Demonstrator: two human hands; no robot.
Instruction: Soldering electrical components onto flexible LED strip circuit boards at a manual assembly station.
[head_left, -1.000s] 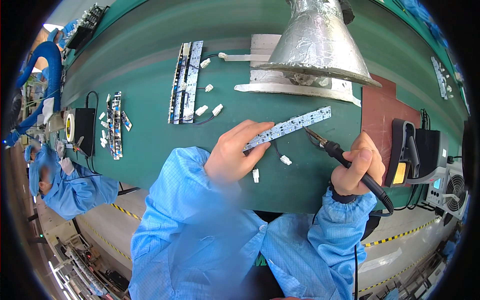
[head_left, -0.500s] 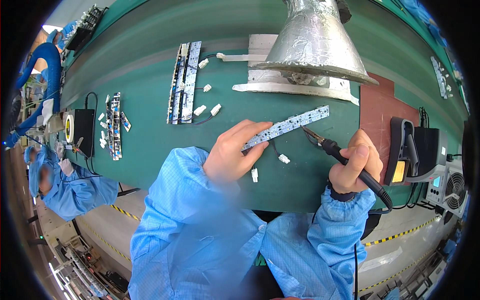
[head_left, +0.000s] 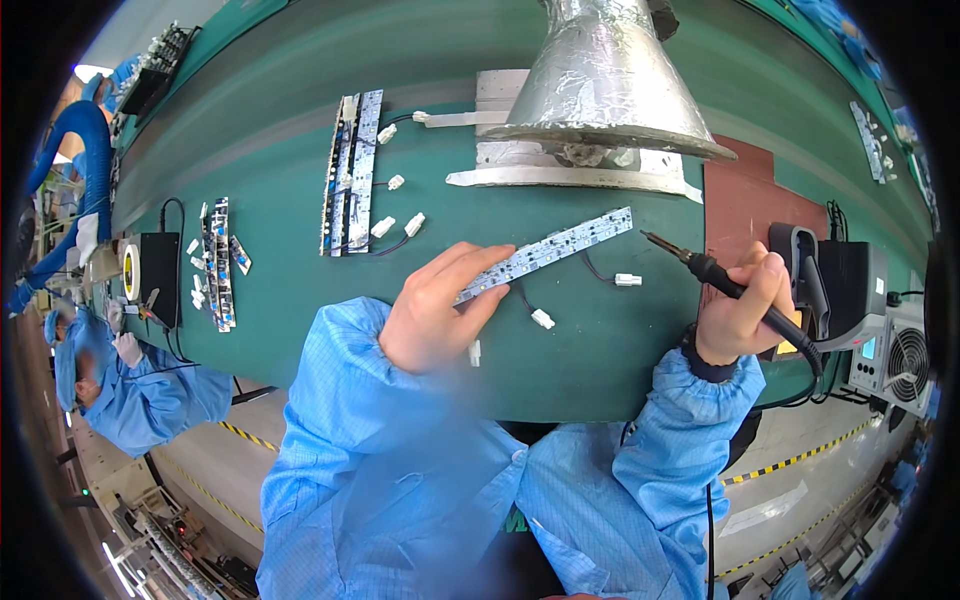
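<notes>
My left hand [head_left: 440, 308] grips one end of a long, narrow circuit board [head_left: 560, 247] between thumb and fingers, the board slanting up to the right. Short dark wires with white plug connectors [head_left: 627, 280] hang from under it; another plug [head_left: 542, 318] lies lower on the mat. My right hand [head_left: 745, 308] is closed round the handle of a soldering iron [head_left: 715, 275]. Its tip points up-left, a short gap right of the board's far end. A third white plug [head_left: 475, 352] sits partly below my left hand.
A foil-covered fume hood [head_left: 605, 90] stands at the back over a pale plate. Further boards with wires [head_left: 350, 175] lie left on the green mat. At right are a soldering-iron stand [head_left: 800, 270] and a grey station [head_left: 890, 350]. Another person in blue [head_left: 140, 385] works at far left.
My right hand has drawn the soldering iron away from the board to the right. A second wire with its plug now shows beside the board's right part. The whole view has shifted slightly.
</notes>
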